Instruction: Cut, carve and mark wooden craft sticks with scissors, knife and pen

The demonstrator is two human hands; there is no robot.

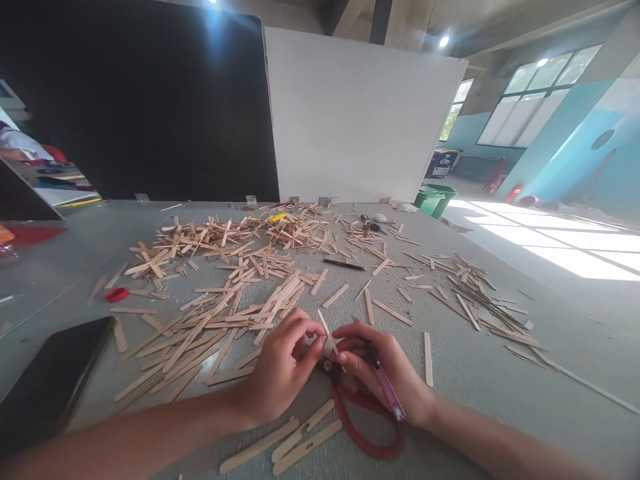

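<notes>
Between my two hands a thin wooden stick [325, 328] is held at a slant. The thumb and forefinger of my left hand [287, 360] pinch it from the left. My right hand [383, 367] has its fingertips at the stick's lower end, and a purple craft knife [387, 390] lies along its palm, held by curled fingers. Under my right hand rest scissors with red handles [370, 447], their blades mostly hidden. Just below my left hand lie a plain stick [259, 448] and notched wooden sticks [307, 448] on the grey table.
Piled wooden sticks [200, 333] cover the table's left and middle. A black pen [344, 265] lies ahead, a red tape ring [117, 294] and a dark flat object [55, 380] left. More sticks [490, 310] lie right. Black [175, 113] and white [355, 120] panels stand behind.
</notes>
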